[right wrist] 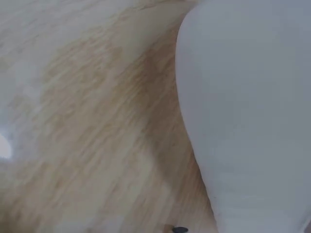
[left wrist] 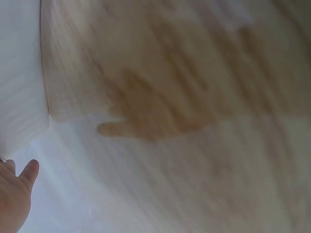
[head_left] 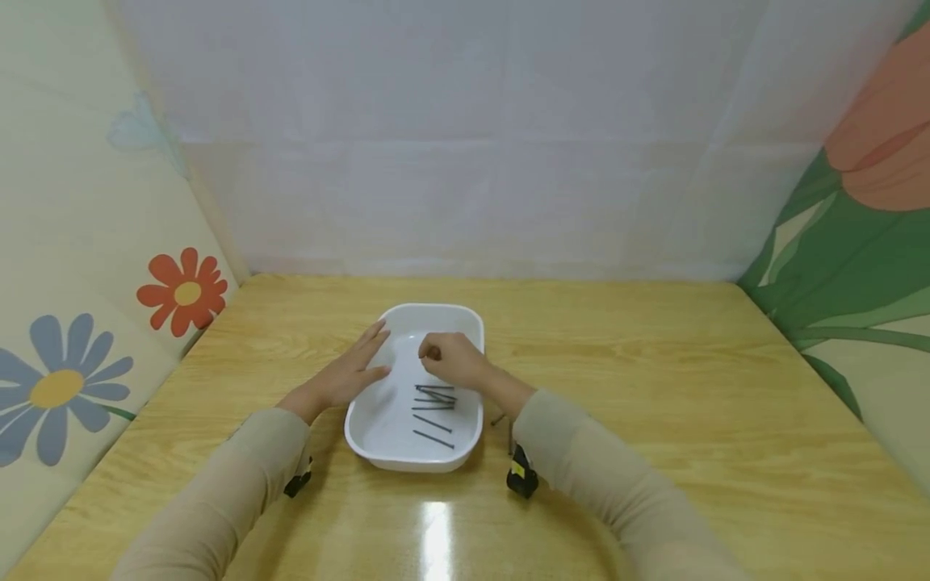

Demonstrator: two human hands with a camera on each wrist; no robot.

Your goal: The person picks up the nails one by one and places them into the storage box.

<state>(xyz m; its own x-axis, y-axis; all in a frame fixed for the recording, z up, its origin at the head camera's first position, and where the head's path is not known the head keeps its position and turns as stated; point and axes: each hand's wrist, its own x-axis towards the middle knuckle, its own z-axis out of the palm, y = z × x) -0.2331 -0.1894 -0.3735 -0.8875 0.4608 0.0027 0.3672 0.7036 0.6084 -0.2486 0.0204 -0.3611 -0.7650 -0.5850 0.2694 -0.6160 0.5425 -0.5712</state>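
A white rectangular tray stands on the table, with several dark nails lying loosely in a column on its floor. Fingers spread, my left hand rests at the tray's left rim. Over the right part of the tray is my right hand, its thumb and index finger curled into a ring. I see nothing held in it, though its far side is hidden. The left wrist view catches part of the left hand beside the tray; the right wrist view shows the tray's outer wall.
Right of the tray, more nails lie on the wooden table, partly covered by the right sleeve. A small black device with a yellow mark shows by that sleeve. White cloth hangs behind the table.
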